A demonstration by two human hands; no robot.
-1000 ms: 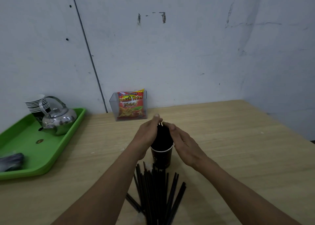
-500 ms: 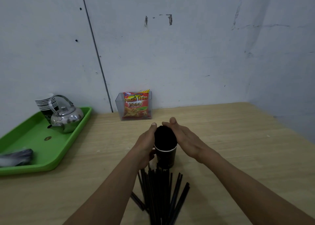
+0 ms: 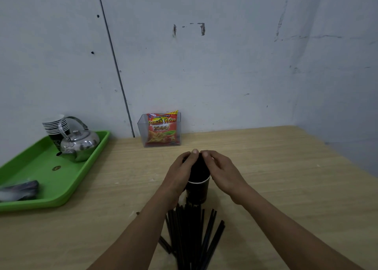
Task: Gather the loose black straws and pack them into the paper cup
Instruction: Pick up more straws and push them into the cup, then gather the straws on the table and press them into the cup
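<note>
Black loose straws (image 3: 190,239) lie fanned on the wooden table (image 3: 276,167) just by the dark paper cup (image 3: 198,191), while the left hand (image 3: 179,173) and right hand (image 3: 224,174) curl round the straw bundle (image 3: 198,167) standing upright in it, fingertips nearly touching.

The left hand (image 3: 181,172) and right hand (image 3: 224,172), curled round the bundled straws (image 3: 198,167), cover their sides and most of the paper cup (image 3: 198,191) rim, so how many stand inside cannot be counted. The loose straws (image 3: 190,239) on the desk (image 3: 286,177) run off the bottom edge, as do both forearms. The green tray (image 3: 61,197) is cut by the left edge, along with a blurred dark bundle (image 3: 20,190) on it. The kettle (image 3: 79,145) hides the lower part of the stacked cups (image 3: 54,124). A small round thing (image 3: 56,168) on the tray is too small to identify
</note>
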